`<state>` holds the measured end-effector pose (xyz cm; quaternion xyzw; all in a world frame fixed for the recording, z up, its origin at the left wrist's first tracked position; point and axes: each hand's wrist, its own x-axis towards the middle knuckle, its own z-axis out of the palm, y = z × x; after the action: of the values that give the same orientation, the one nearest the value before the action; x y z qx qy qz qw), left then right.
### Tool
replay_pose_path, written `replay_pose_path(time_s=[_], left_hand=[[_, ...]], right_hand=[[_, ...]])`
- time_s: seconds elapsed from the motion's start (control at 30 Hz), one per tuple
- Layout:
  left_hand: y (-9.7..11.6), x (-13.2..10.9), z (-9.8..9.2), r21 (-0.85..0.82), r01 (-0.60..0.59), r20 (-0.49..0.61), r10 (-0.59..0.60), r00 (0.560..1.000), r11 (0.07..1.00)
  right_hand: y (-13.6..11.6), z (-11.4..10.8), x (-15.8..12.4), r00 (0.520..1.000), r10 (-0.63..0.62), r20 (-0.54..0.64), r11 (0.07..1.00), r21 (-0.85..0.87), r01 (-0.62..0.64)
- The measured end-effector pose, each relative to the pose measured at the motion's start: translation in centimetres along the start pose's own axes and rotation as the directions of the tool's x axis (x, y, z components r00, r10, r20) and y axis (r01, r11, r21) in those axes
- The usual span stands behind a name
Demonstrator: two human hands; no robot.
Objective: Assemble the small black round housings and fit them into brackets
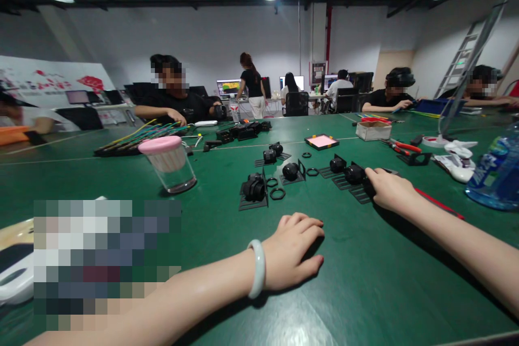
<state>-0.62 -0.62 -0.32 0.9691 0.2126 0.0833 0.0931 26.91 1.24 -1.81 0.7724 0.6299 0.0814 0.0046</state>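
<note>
My left hand (pixel 292 253), with a pale bangle (pixel 257 269) at its wrist, lies palm down on the green table, fingers stretched and holding nothing. Farther right, my right hand (pixel 388 189) has its fingers closed on a black bracket (pixel 362 193) with a slotted base, partly hidden by the fingers. Beside it sit two round black fittings (pixel 354 173) on similar slotted bases. More black fittings on brackets (pixel 254 190) stand ahead of my left hand, one with an upright plate (pixel 300 169). Several black ring nuts (pixel 278 193) lie flat among them.
A pink-lidded glass jar (pixel 174 167) stands to the left, a blue bottle (pixel 498 170) at far right. Farther back are a pink-centred tray (pixel 321 141), a small box (pixel 373 131), red-handled pliers (pixel 405 147) and cable bundles (pixel 133 140). Several people sit across the table (pixel 219 292).
</note>
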Motion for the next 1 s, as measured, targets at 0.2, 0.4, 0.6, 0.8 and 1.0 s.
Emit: replay_pose_path(time_s=[0.2,0.4,0.6,0.8,1.0], left_hand=[[0.0,-0.04,0.06,0.003,-0.007,-0.007,0.007,1.0,1.0],[0.07,-0.05,0.04,0.01,-0.006,-0.008,0.006,1.0,1.0],[0.09,-0.04,-0.06,0.021,-0.01,-0.005,0.01,1.0,1.0],[-0.08,-0.07,0.07,0.036,-0.007,-0.029,0.008,1.0,0.999],[-0.15,-0.09,0.02,0.062,-0.013,-0.031,0.015,0.999,0.998]], right_hand=[[-0.11,0.25,0.04,1.0,-0.003,-0.014,1.0,0.016,0.003],[0.25,0.43,0.23,0.999,-0.039,-0.03,0.999,0.036,0.04],[0.44,0.33,0.45,0.998,-0.064,-0.017,0.997,0.053,0.064],[0.45,0.12,0.21,0.998,-0.06,0.004,0.997,0.047,0.06],[0.17,0.39,-0.06,0.999,-0.053,-0.009,0.998,0.017,0.053]])
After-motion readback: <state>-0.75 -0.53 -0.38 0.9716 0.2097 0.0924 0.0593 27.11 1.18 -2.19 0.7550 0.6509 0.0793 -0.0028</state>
